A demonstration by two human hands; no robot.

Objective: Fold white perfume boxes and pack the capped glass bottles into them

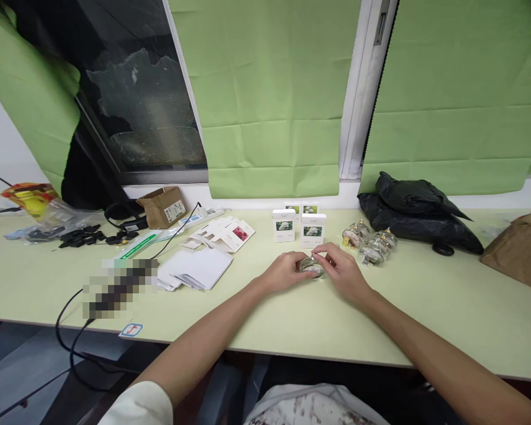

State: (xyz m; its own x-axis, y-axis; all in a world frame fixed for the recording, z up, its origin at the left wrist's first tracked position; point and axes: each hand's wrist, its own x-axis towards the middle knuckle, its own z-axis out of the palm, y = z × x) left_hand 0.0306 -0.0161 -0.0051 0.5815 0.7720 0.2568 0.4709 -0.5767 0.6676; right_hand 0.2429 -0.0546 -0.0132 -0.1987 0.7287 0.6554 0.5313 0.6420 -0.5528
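A small round clear glass bottle [312, 267] is on or just above the table in front of me. My left hand [287, 271] wraps its side, fingers closed on the glass. My right hand [341, 270] pinches the bottle's narrow top between thumb and fingertips; whether a cap is there is too small to tell. Just behind the hands stand several white boxes [312, 233] with white-flower pictures. Similar round glass bottles [379, 247] lie in a group to the right of the boxes, some with gold-coloured tops.
Flat white cartons [203, 267] and printed cartons [228, 233] lie to the left. Farther left are a brown open box [163, 208], black small parts [82, 236] and a cable [177, 231]. Black plastic bags [418, 215] and a brown carton [520, 251] sit at the right.
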